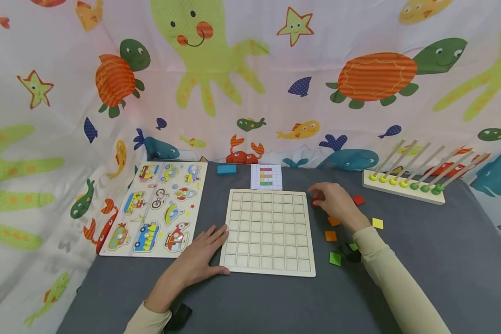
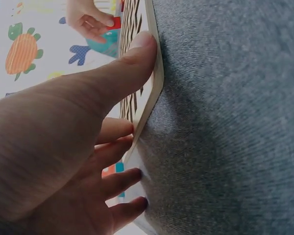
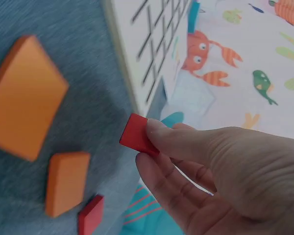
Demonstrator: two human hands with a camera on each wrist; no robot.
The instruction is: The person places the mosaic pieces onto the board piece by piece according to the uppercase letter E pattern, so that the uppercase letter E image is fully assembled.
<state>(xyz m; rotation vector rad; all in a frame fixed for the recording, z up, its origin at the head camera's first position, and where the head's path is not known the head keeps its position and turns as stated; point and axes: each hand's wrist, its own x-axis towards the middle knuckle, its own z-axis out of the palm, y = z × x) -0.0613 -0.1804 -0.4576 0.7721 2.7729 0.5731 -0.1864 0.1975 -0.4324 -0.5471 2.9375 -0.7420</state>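
We rest our left hand (image 1: 200, 256), fingers apart, against the board's (image 1: 267, 232) near left corner, likely to steady it. Our right hand (image 1: 337, 204) pinches a red tile (image 3: 134, 133) between thumb and finger beside the board's far right corner, probably for control.

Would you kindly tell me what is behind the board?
Behind the board are the card, the blue block left of it, and the curtain. Whether the board covers the card's near edge is unclear; anything beneath is hidden.

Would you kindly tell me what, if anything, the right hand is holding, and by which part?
The right hand pinches a red tile by its side nearest the palm.
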